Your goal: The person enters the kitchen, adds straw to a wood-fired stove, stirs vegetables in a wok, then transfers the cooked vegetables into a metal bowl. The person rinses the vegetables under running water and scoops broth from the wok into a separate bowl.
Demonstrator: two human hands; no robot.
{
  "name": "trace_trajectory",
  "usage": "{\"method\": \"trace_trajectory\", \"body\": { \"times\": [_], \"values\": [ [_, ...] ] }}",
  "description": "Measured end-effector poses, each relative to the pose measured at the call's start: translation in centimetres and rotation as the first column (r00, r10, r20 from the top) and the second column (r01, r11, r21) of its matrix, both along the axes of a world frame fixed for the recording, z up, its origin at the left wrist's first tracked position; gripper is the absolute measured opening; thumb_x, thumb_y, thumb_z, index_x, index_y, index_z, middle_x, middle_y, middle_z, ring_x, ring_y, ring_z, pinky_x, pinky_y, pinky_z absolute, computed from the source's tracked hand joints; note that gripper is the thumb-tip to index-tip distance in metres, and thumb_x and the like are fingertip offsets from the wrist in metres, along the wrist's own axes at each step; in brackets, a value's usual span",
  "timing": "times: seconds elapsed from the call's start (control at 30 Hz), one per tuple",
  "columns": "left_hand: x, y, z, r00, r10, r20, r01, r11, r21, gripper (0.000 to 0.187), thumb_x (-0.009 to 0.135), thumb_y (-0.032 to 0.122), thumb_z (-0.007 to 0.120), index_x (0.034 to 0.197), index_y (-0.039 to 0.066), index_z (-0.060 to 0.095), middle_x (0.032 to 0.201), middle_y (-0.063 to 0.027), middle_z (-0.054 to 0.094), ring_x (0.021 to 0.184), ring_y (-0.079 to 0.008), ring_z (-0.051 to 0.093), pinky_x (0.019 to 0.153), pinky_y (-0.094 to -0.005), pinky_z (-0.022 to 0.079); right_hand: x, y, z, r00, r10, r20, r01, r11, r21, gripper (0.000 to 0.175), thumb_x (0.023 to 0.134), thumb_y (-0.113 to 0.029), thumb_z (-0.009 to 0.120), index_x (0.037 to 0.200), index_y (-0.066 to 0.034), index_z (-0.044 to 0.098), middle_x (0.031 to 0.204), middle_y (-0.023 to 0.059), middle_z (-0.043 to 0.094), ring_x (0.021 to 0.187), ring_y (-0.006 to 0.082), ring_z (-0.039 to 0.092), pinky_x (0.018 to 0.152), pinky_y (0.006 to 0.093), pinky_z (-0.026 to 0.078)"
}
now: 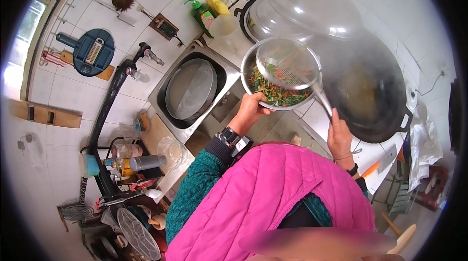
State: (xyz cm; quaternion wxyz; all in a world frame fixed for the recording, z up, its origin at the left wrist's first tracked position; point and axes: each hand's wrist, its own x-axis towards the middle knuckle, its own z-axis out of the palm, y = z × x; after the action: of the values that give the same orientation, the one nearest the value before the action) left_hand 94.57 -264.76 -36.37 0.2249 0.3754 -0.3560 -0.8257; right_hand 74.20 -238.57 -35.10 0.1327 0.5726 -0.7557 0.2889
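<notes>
My left hand (250, 111) grips the near rim of a stainless steel bowl (245, 78). Inside the bowl lie chopped green leaves and orange-red shreds (272, 94). With my right hand (339, 134) I hold the handle of a metal mesh strainer (289, 65), whose round head is over the bowl. Through the mesh, more orange and green pieces show; whether they lie in the strainer or under it I cannot tell. To the right of the bowl stands a large dark wok (384, 114) with yellowish liquid (356, 89) at its bottom, blurred by steam.
Behind the bowl, a large domed metal lid (314, 5) rises through steam. A sink (155, 96) at left holds a round metal basin (192, 89). Beside it are a green pump bottle (201, 16) and a translucent cup (223, 27). An orange-handled tool (371, 168) lies on the white tiles (376, 178).
</notes>
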Motion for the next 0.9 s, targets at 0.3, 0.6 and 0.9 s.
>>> {"method": "trace_trajectory", "body": {
  "times": [0.3, 0.6, 0.9],
  "values": [
    [-0.1, 0.9, 2.5, 0.999, -0.016, -0.05, 0.012, 0.997, -0.076, 0.023, 0.079, 0.0, 0.051, 0.098, -0.012, 0.059, 0.083, -0.0219, 0.067, 0.061, -0.0288, 0.068, 0.049, -0.03, 0.054, -0.4, 0.3, -0.5, 0.996, 0.054, -0.074, -0.054, 0.999, -0.002, 0.065, 0.076, 0.004, 0.061, 0.139, -0.0096, 0.051, 0.08, 0.0081, 0.052, 0.068, 0.0258, 0.056, 0.057, 0.0366, 0.047],
    [0.4, 0.7, 0.3, 0.998, 0.049, -0.046, -0.054, 0.99, -0.134, 0.014, 0.08, -0.007, 0.05, 0.088, -0.011, 0.061, 0.08, -0.0177, 0.066, 0.058, -0.0216, 0.062, 0.045, -0.0289, 0.046, -5.4, 2.6, -1.6, 0.93, -0.158, 0.333, 0.236, 0.949, -0.209, 0.05, 0.085, -0.003, 0.064, 0.135, -0.0054, 0.054, 0.083, 0.01, 0.06, 0.07, 0.0227, 0.06, 0.062, 0.032, 0.05],
    [1.2, 2.0, 1.6, 0.987, 0.147, 0.064, -0.136, 0.98, -0.142, 0.041, 0.076, 0.002, 0.049, 0.115, -0.01, 0.048, 0.089, -0.0173, 0.063, 0.064, -0.0234, 0.061, 0.04, -0.0265, 0.039, -25.9, 11.1, -11.2, -0.038, -0.422, 0.906, 0.731, 0.607, 0.314, 0.003, 0.088, -0.005, 0.054, 0.089, -0.0063, 0.052, 0.057, 0.0043, 0.045, 0.04, 0.0149, 0.045, 0.033, 0.0328, 0.038]
  ]
}}
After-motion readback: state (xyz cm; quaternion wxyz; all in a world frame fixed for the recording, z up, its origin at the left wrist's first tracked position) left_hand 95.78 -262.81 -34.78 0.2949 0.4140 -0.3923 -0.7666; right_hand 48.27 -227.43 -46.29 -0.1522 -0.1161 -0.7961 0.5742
